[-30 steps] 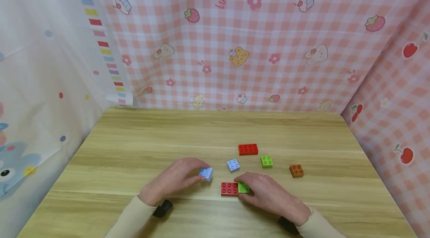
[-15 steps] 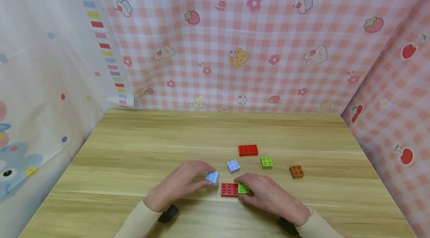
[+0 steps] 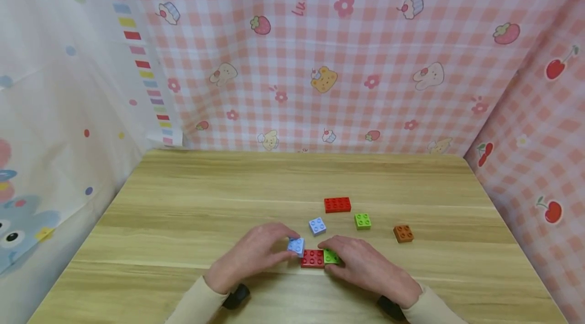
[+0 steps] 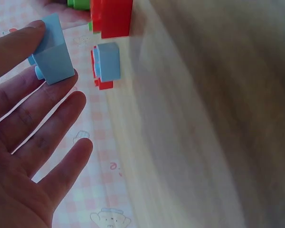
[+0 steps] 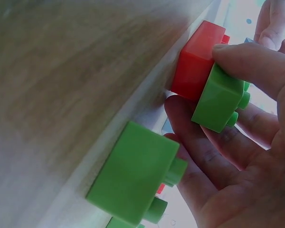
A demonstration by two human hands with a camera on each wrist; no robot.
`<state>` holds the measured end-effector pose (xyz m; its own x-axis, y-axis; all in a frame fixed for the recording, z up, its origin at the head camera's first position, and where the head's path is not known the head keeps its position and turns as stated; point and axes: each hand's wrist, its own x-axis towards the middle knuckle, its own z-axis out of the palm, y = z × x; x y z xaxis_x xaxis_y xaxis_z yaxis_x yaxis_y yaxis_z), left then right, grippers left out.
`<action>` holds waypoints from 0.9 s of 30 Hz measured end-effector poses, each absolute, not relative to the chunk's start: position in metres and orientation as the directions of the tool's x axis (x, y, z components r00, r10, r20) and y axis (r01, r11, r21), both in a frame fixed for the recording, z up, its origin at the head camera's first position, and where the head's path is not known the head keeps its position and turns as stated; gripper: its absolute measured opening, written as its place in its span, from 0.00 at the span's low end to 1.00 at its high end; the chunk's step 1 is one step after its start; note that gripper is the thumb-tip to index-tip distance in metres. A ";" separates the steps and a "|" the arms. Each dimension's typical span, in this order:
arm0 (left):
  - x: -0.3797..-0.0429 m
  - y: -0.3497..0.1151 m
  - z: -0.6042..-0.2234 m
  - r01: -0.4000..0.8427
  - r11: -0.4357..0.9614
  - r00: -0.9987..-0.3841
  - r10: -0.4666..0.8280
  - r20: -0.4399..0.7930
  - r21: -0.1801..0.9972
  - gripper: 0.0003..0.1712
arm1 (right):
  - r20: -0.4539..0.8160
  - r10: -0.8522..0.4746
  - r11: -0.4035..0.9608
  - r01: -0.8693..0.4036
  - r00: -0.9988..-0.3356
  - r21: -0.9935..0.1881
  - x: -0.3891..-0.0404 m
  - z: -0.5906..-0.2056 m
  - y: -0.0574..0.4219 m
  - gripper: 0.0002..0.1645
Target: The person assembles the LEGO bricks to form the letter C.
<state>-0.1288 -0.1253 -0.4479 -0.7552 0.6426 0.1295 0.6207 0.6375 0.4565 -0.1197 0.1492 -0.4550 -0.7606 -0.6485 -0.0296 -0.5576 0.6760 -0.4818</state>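
Three sides of the wood-grain table [image 3: 219, 182] are bordered: dotted white cloth [image 3: 55, 85] at left, pink-checked cloth [image 3: 388, 44] behind and at right. Left hand [image 3: 257, 250] pinches a light-blue block [image 3: 296, 246] by the red block [image 3: 313, 259]'s left end; right hand [image 3: 367, 265] grips the green block [image 3: 331, 256] on its right end.

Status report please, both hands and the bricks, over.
Left hand pinches blue brick, raised by left end of nearer red brick. Right hand grips green brick at red's right end. Second blue brick beyond, not in between.
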 end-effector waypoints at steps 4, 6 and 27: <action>-0.127 -0.121 -0.450 0.600 0.650 -0.768 0.631 0.108 0.467 0.21 | -0.041 -0.641 0.684 -0.547 -0.766 -0.482 -0.120 -0.455 0.149 0.24; -0.126 -0.120 -0.452 0.593 0.655 -0.773 0.626 0.103 0.469 0.21 | -0.048 -0.638 0.688 -0.541 -0.769 -0.483 -0.120 -0.455 0.148 0.24; -0.123 -0.114 -0.458 0.564 0.651 -0.779 0.624 0.066 0.509 0.20 | -0.028 -0.645 0.676 -0.553 -0.764 -0.487 -0.119 -0.453 0.148 0.24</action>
<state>-0.1234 -0.1144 -0.4580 -0.7788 0.6238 0.0657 0.5640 0.6505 0.5087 -0.1186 0.1481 -0.4535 -0.7638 -0.6448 -0.0282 -0.5528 0.6762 -0.4870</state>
